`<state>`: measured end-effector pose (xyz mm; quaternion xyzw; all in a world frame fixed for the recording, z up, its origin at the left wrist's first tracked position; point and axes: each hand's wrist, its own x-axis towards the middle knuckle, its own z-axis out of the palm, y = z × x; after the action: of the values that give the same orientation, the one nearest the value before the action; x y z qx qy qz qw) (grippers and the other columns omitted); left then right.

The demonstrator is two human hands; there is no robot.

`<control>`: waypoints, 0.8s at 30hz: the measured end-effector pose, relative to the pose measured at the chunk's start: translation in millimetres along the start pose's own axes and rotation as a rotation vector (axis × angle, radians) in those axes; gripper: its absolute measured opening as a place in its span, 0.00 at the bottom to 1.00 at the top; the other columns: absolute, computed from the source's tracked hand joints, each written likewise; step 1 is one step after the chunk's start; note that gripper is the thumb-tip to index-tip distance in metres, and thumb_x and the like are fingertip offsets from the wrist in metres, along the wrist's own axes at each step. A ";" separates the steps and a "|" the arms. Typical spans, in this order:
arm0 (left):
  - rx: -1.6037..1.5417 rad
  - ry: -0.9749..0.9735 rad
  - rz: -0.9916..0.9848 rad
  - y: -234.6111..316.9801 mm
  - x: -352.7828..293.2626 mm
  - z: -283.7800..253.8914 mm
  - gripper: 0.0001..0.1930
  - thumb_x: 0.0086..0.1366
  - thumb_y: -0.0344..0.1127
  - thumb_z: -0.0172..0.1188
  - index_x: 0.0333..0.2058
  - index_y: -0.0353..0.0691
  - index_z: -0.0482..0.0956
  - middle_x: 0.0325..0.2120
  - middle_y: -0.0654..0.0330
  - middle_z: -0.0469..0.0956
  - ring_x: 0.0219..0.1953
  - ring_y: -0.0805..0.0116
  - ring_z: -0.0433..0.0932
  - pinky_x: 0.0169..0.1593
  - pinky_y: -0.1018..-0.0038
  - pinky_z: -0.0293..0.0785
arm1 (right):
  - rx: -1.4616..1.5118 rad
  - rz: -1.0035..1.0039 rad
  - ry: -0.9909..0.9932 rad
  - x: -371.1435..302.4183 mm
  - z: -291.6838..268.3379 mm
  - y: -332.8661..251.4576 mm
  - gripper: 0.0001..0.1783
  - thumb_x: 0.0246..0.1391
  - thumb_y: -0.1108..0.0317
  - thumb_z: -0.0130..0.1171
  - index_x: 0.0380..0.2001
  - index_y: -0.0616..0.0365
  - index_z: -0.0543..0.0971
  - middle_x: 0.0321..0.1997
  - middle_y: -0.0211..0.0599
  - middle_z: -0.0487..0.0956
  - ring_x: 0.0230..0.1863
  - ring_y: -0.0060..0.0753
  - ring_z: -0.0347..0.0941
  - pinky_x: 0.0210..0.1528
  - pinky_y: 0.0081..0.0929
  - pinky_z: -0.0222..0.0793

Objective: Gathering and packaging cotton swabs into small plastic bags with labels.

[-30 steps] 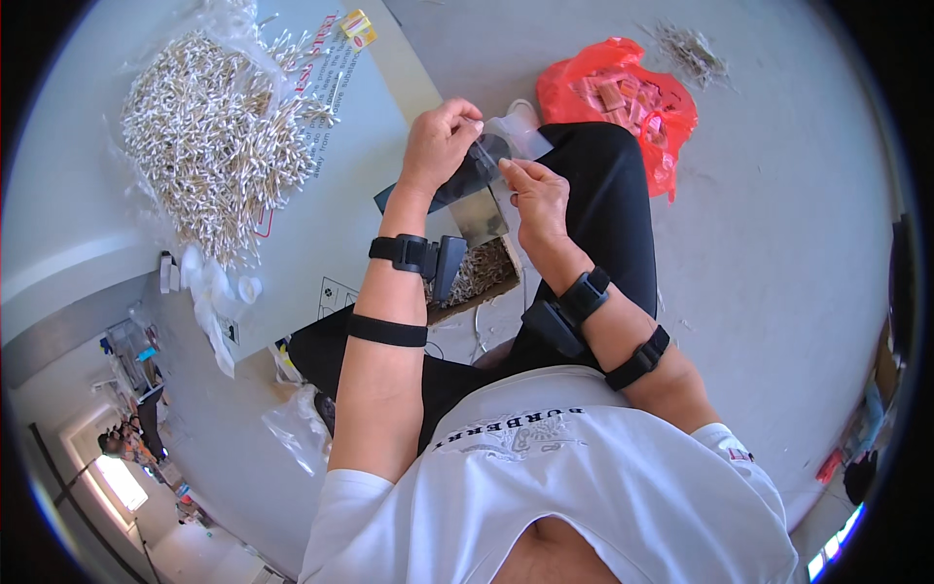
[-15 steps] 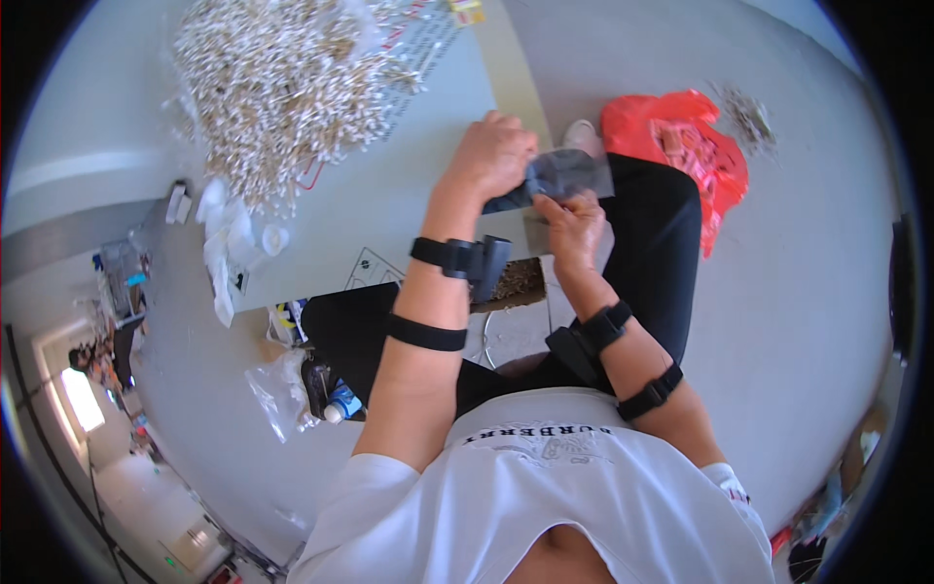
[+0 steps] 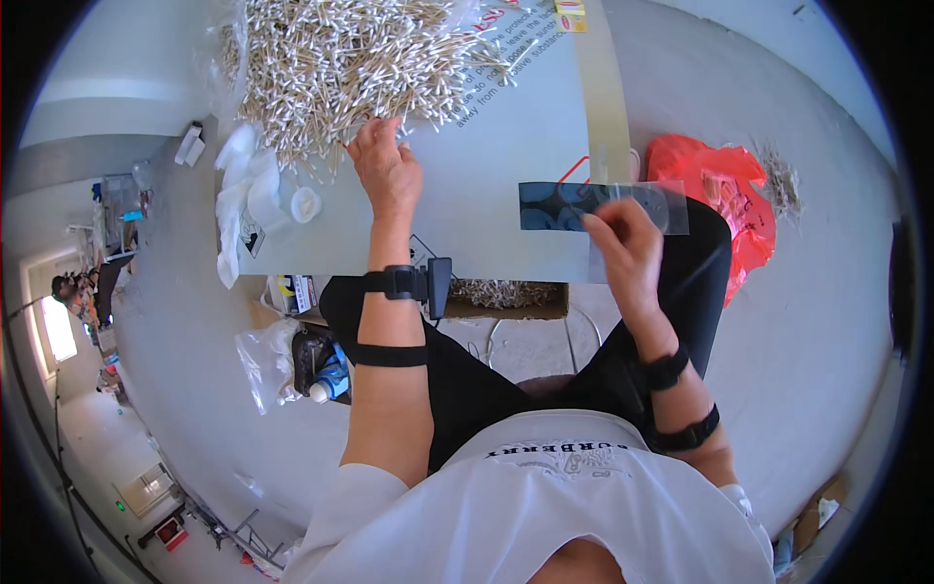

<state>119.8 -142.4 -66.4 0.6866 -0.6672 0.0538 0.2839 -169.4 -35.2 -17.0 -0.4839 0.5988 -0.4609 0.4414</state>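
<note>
Cotton swabs (image 3: pixel 360 73) heap at upper left, left hand (image 3: pixel 388 175) loosely spread at their edge; bare table (image 3: pixel 467 209) reaches right to film (image 3: pixel 547 206) crossing its edge, right hand (image 3: pixel 632 243) over it, grip unclear.

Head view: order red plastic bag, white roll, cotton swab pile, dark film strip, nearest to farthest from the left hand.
1. Cotton swab pile, just ahead
2. White roll, left
3. Dark film strip, right
4. Red plastic bag, farther right

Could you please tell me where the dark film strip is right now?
In the head view, the dark film strip is right of centre, at the right edge of the table, beside the right hand.
</note>
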 end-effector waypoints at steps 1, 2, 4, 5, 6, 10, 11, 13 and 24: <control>-0.047 -0.134 -0.019 -8.7 4.7 -2.3 0.21 0.53 0.25 0.61 0.48 0.44 0.78 0.53 0.55 0.68 0.59 0.50 0.61 0.58 0.56 0.62 | -0.032 -0.023 -0.076 14.2 12.7 0.0 0.09 0.51 0.71 0.66 0.28 0.63 0.75 0.22 0.29 0.71 0.25 0.19 0.65 0.29 0.19 0.64; -0.048 -0.129 -0.025 -12.4 6.4 -0.5 0.21 0.53 0.25 0.61 0.48 0.44 0.78 0.53 0.55 0.68 0.59 0.50 0.61 0.58 0.56 0.62 | -0.065 -0.047 -0.152 30.3 26.6 -0.3 0.10 0.49 0.71 0.67 0.30 0.64 0.76 0.22 0.33 0.72 0.25 0.22 0.68 0.30 0.21 0.66; 0.076 -0.185 -0.022 -10.0 12.2 3.2 0.21 0.54 0.28 0.63 0.49 0.48 0.78 0.54 0.56 0.67 0.60 0.50 0.61 0.57 0.51 0.61 | -0.224 -0.172 -0.197 62.6 54.2 -5.6 0.13 0.45 0.69 0.68 0.34 0.63 0.78 0.30 0.41 0.77 0.30 0.34 0.74 0.34 0.28 0.71; 0.068 -0.183 -0.027 -7.4 15.0 4.7 0.21 0.54 0.28 0.63 0.49 0.48 0.78 0.54 0.56 0.67 0.60 0.50 0.61 0.57 0.51 0.61 | -0.233 -0.174 -0.198 76.3 66.1 -5.1 0.13 0.45 0.69 0.68 0.34 0.63 0.78 0.30 0.41 0.77 0.30 0.34 0.74 0.34 0.28 0.71; 0.068 -0.228 -0.045 -5.8 17.4 4.4 0.22 0.54 0.30 0.64 0.50 0.50 0.78 0.55 0.56 0.66 0.60 0.50 0.60 0.57 0.50 0.60 | -0.278 -0.227 -0.165 88.6 79.3 -2.3 0.17 0.44 0.66 0.68 0.37 0.62 0.78 0.36 0.42 0.77 0.36 0.39 0.74 0.39 0.32 0.71; 0.083 -0.245 -0.049 1.9 12.0 3.2 0.23 0.54 0.32 0.65 0.51 0.52 0.78 0.55 0.57 0.67 0.60 0.48 0.59 0.57 0.49 0.58 | -0.612 -0.586 -0.010 124.8 127.7 -3.6 0.29 0.40 0.55 0.71 0.45 0.58 0.77 0.49 0.43 0.74 0.53 0.48 0.69 0.51 0.41 0.66; 0.076 -0.246 -0.054 3.8 9.4 3.8 0.23 0.54 0.32 0.65 0.51 0.52 0.78 0.55 0.57 0.67 0.60 0.48 0.59 0.57 0.49 0.58 | -0.620 -0.587 -0.013 131.4 137.6 -5.1 0.29 0.40 0.55 0.71 0.45 0.58 0.77 0.49 0.43 0.74 0.53 0.48 0.69 0.51 0.41 0.66; 0.045 -0.208 -0.024 3.4 4.0 5.9 0.23 0.54 0.32 0.65 0.51 0.52 0.78 0.54 0.57 0.68 0.60 0.49 0.60 0.58 0.49 0.57 | -0.842 -0.548 -0.015 140.6 155.8 -7.0 0.31 0.39 0.52 0.71 0.48 0.53 0.77 0.51 0.39 0.74 0.55 0.50 0.66 0.52 0.41 0.64; 0.111 -0.182 -0.009 -1.0 38.9 15.9 0.18 0.59 0.35 0.59 0.49 0.62 0.80 0.45 0.62 0.72 0.51 0.53 0.66 0.51 0.52 0.63 | -0.808 -0.647 -0.018 165.0 174.9 9.9 0.09 0.41 0.64 0.62 0.28 0.55 0.78 0.31 0.39 0.78 0.39 0.45 0.77 0.40 0.42 0.72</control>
<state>120.0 -184.3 -62.3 0.7065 -0.6829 0.0270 0.1839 -24.1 -218.7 -72.8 -0.7802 0.5449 -0.3015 0.0591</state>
